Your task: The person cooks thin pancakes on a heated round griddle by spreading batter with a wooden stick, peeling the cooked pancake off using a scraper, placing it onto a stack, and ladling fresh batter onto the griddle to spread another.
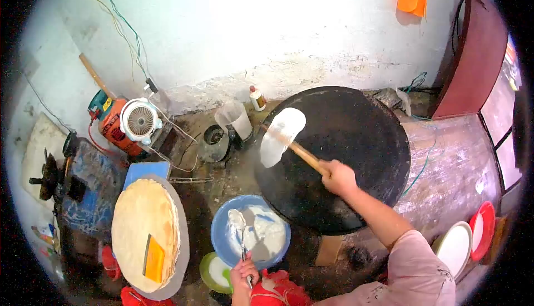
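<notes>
Landmark: the round black griddle [345,122]; all positions taken from it, as seen from the person's side.

Right hand [338,178]: over the griddle's middle, fingers closed round a wooden-handled tool [307,157]. The tool's head meets a white patch [283,133] at the griddle's far-left part; I cannot make out the head's shape from here, as it merges with the white.

Left hand [245,272]: off the griddle's near-left side, fingers wrapped round the shaft of a ladle [243,243]. The ladle's coated bowl is over the blue basin [216,233], just beside the griddle's near-left edge. White paste [268,233] lies in that basin; whether the ladle touches it, I cannot tell.

Also left of the griddle, well apart: a stack of pale flat rounds [142,206] with a yellow scraper [156,258] lying on top. Near-left, beside the basin: a green bowl [205,272].

Handling, my estimate. Wooden-handled tool: light and stiff; best held by the handle's near end, clear of the griddle. Ladle: stiff, heavier when loaded, possibly slick where coated; grip the bare upper shaft. White patch: soft, wet, easily torn; no sound hold by fingers. Rounds: thin, probably brittle at the rim; support broadly from beneath rather than pinch an edge.
</notes>
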Available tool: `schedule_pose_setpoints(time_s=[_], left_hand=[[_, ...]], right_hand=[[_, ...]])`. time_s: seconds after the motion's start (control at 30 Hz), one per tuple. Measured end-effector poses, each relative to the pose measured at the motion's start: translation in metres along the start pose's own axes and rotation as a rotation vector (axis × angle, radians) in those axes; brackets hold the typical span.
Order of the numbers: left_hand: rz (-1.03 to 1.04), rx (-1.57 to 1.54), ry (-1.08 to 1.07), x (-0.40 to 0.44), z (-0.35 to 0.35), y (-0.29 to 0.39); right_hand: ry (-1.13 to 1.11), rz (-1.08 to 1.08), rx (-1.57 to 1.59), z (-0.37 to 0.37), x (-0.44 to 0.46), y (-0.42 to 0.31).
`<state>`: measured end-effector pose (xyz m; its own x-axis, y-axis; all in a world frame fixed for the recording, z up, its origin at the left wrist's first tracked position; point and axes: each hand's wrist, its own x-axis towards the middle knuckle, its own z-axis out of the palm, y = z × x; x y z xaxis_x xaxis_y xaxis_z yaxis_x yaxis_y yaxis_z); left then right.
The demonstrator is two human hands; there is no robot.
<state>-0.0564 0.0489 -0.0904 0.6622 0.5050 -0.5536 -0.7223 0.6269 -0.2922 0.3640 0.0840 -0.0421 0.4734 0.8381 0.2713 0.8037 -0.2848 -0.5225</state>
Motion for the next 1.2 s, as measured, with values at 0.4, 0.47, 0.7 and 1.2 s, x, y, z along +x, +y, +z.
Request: schedule_pose_setpoints(time_s=[0.4, 0.47, 0.7, 1.2], left_hand=[[0.051, 0.005, 0.053, 0.002, 0.009, -0.008], [0.026, 0.015, 0.032, 0.0, 0.005, -0.005], [0.016, 0.003, 0.054, 0.005, 0.007, -0.002], [0.045, 0.09, 0.076, 0.001, 0.001, 0.003]], right_hand=[[-0.112, -0.058, -0.324, 0.009, 0.027, -0.008], [-0.074, 0.032, -0.364, -0.014, 0.047, 0.006], [-0.072, -0.089, -0.102, -0.016, -0.033, 0.002], [-0.009, 0.274, -0.233, -0.037, 0.042, 0.031]])
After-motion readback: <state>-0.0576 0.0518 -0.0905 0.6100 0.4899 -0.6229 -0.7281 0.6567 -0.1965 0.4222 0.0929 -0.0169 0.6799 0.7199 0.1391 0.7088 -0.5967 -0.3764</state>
